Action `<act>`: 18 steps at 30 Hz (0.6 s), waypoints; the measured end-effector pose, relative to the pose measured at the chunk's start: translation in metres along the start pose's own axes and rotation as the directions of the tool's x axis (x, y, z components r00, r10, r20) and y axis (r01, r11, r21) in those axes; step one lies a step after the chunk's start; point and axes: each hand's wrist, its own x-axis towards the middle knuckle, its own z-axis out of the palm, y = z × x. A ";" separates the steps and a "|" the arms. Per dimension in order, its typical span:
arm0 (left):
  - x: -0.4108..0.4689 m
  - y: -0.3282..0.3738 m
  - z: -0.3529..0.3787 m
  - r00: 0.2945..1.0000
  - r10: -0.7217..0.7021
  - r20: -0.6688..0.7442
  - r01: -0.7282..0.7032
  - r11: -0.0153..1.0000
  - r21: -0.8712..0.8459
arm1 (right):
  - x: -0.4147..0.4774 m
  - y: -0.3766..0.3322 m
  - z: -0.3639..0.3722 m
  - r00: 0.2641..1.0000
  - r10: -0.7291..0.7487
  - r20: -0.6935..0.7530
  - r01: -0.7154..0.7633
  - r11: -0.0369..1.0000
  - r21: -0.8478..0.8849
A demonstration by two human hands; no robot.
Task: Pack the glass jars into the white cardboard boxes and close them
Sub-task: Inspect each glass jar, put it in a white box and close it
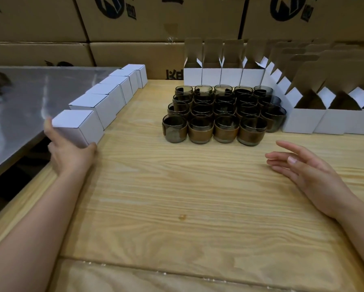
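At frame left, the left hand (71, 153) grips a closed white box (76, 126); lower right, the right hand (309, 171) is open, fingers relaxed.

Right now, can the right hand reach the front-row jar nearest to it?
Probably yes. The right hand is open and empty, and only bare table lies between it and that jar. The open boxes stand aside; the left hand holds a closed box.

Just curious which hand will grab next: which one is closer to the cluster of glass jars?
Right. The right hand, open, is just in front and to the right of the glass jars; the left hand is far to their left, gripping a closed white box.
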 end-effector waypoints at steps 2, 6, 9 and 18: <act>0.007 0.000 0.002 1.000 0.000 0.001 0.000 1.000 0.025 | 0.000 0.000 0.000 1.000 -0.004 -0.006 0.004 1.000 0.001; 0.015 0.002 0.005 1.000 0.010 0.017 -0.011 0.998 0.058 | 0.001 0.000 0.002 1.000 -0.006 -0.025 0.006 1.000 0.016; 0.015 0.001 0.005 1.000 0.007 0.015 -0.009 0.995 0.096 | 0.001 -0.002 0.003 1.000 0.004 -0.029 -0.003 1.000 0.031; -0.043 0.035 0.021 0.991 -0.085 0.099 0.096 0.989 -0.114 | 0.002 -0.002 0.004 0.998 0.034 -0.048 -0.031 0.998 0.055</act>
